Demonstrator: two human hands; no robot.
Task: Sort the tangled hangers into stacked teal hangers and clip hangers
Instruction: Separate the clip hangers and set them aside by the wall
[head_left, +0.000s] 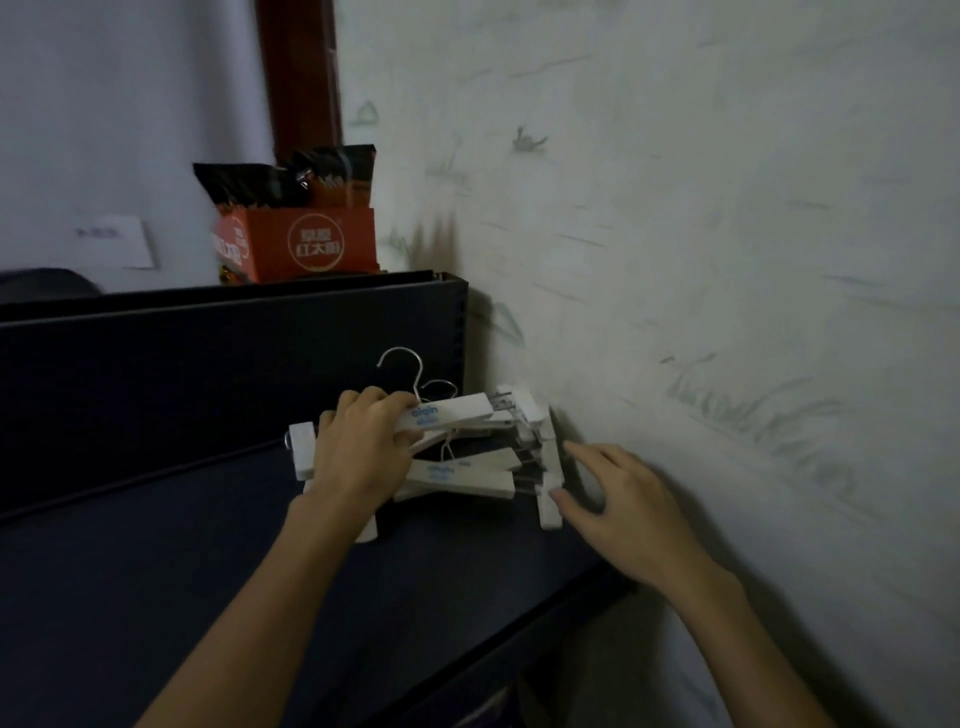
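Note:
A pile of several white clip hangers (467, 475) with metal hooks lies on a dark surface (182, 571), close to the wall. My left hand (358, 447) lies on top of the pile, its fingers curled over the bar of the topmost clip hanger (457, 410). My right hand (618, 499) is at the pile's right end, fingers stretched out, with the fingertips touching the white end clips (549, 493). No teal hanger is visible.
A scribbled white wall (701, 260) stands right beside the pile. A dark raised panel (208, 364) runs behind the surface. An orange box (306, 244) with dark snack packets sits on top of it. The surface's front edge drops off at lower right.

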